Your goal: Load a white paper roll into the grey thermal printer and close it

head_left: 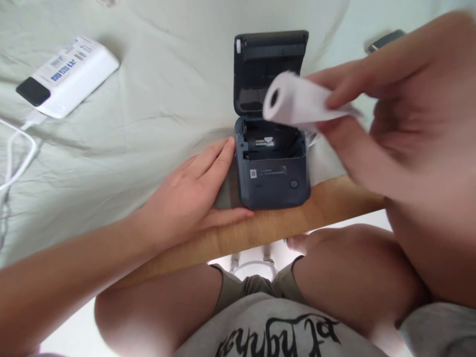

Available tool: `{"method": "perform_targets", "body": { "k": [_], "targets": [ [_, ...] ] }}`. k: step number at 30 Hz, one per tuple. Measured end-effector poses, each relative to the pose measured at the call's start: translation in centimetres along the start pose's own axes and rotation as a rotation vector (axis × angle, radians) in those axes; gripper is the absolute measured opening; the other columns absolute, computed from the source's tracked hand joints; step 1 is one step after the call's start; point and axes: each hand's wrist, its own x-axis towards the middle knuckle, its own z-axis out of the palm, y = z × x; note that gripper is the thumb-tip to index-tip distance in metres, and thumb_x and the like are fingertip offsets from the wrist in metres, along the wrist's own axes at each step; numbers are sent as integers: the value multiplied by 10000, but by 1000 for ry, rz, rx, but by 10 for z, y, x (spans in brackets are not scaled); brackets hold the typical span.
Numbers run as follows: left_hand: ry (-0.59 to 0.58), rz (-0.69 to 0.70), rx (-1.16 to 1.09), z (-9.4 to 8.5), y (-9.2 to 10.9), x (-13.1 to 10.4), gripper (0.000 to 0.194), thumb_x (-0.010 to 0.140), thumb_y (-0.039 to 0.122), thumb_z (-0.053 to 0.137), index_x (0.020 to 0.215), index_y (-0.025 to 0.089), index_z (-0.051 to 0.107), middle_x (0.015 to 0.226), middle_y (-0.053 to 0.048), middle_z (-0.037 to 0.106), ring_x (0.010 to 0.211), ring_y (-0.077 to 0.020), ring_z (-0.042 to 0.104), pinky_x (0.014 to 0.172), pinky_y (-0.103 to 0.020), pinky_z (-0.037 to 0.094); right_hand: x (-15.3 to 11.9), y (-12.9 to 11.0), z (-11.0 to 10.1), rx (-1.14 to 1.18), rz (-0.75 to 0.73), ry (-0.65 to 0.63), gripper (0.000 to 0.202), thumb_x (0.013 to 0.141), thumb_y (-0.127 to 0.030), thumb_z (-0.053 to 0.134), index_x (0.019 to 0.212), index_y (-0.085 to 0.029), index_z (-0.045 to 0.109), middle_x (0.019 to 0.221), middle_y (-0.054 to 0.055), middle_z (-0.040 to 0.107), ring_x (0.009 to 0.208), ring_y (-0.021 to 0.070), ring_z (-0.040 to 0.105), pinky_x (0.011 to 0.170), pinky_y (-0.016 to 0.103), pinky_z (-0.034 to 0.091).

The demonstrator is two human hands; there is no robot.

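Above open printer point(271, 168): paper roll point(293, 101).

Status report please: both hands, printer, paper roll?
Left hand steadies printer, lid open. Right hand holds paper roll above the compartment. Nothing blocks it.

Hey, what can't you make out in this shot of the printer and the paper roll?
- Head view: the right hand and paper roll are motion-blurred; the roll's far end is hidden by the fingers.
- Printer label text: too small to read.
- Dark object at top right: mostly hidden behind the right hand.
- Power bank print: too small.
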Motion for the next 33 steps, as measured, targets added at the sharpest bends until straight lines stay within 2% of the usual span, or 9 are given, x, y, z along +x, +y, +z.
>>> {"method": "perform_targets", "body": {
  "k": [5,9,14,17,23,26,29,31,33],
  "targets": [
    [1,-15,12,6,9,7,1029,1151,875,843,1983,354,537,1926,-121,683,1903,-546,563,1445,-682,707,15,-5,17,-79,-160,-16,406,1262,-342,430,1384,-288,814,1252,27,944,1065,233,873,1248,441,687],
    [-25,-3,8,-4,-6,-11,1097,1140,888,868,2020,352,490,1931,-131,690,1864,-551,618,1457,-695,695,18,3,20,-66,-227,19,301,1254,-328,548,1309,-284,840,1236,-4,960,1003,219,878,1156,424,702],
    [-81,142,-13,-14,-19,-26,1118,1259,968,605,2081,268,317,2023,-201,595,1851,-482,659,1546,-649,598,13,4,10,18,-358,106,229,1250,-274,664,1179,-267,881,1369,26,957,1343,262,927,1093,429,660],
    [-52,199,-31,-15,-17,-24,1021,1320,880,561,2088,274,267,2012,-205,601,1854,-451,660,1519,-627,622,9,5,7,65,-467,93,251,1266,-279,669,1182,-285,905,1294,20,944,1235,225,903,1011,428,630],
    [-69,285,7,-17,-19,-21,660,1346,643,684,1968,478,539,2058,-169,512,1799,-490,704,1420,-686,700,6,10,9,116,-580,10,387,1339,-495,617,1153,-337,918,1078,-5,881,1219,193,880,1067,456,627],
    [-84,279,-16,-20,-18,-20,560,1354,648,648,1892,493,658,2059,-143,524,1788,-488,713,1417,-698,704,7,6,5,7,-334,98,413,1330,-476,516,1310,-296,887,1377,55,921,1470,267,876,1311,531,656],
    [-91,242,-27,-22,-15,-18,472,1336,629,684,1797,561,762,2078,-59,526,1788,-480,718,1428,-713,699,12,2,4,-115,-50,15,575,1219,-434,584,1764,-286,696,1893,120,713,1920,394,600,1560,674,531],
    [-90,231,-29,-20,-13,-18,434,1311,592,747,1740,577,810,2086,-27,523,1789,-475,719,1434,-713,696,17,4,7,-94,11,-94,798,1149,-408,639,1928,-292,514,2027,137,569,2015,407,457,1572,678,532],
    [-88,217,-20,-16,-11,-18,393,1293,550,788,1680,546,855,2084,-28,529,1809,-465,700,1449,-709,684,20,8,10,-23,-20,-76,864,1130,-411,604,1956,-202,463,2015,191,558,1979,394,486,1535,617,573]
  ]
}}
